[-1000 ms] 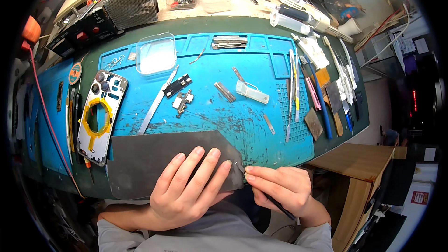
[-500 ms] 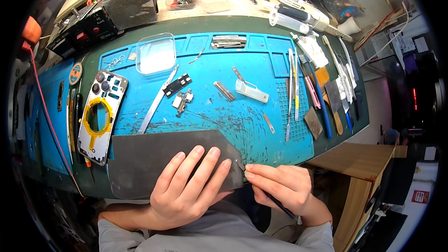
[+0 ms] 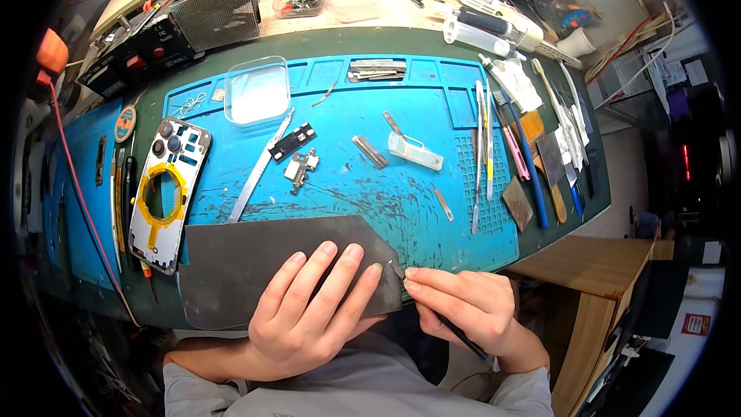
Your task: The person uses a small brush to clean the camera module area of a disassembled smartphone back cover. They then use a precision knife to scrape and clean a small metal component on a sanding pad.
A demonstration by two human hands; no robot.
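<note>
My left hand (image 3: 305,320) lies with its fingers spread on a stiff dark grey sheet (image 3: 231,262) with a slanted corner, at the near edge of the blue work mat (image 3: 324,212). The thumb is mostly hidden. At the sheet's right edge, my right hand (image 3: 471,305) pinches a slim black-handled knife (image 3: 461,333) close to its small metal blade. The blade tip touches or lies just over the sheet; I cannot tell which. Beyond the sheet lie a steel strip (image 3: 253,185), a black part with holes (image 3: 293,141) and a small metal phone part (image 3: 300,170).
A phone frame (image 3: 158,208) with yellow film lies at left. A clear box (image 3: 257,93), metal pieces (image 3: 370,151) and a clear plastic case (image 3: 417,153) sit on the mat. Tweezers (image 3: 478,154) and brushes (image 3: 525,162) line the right side; a wooden cabinet (image 3: 587,262) stands beside the bench.
</note>
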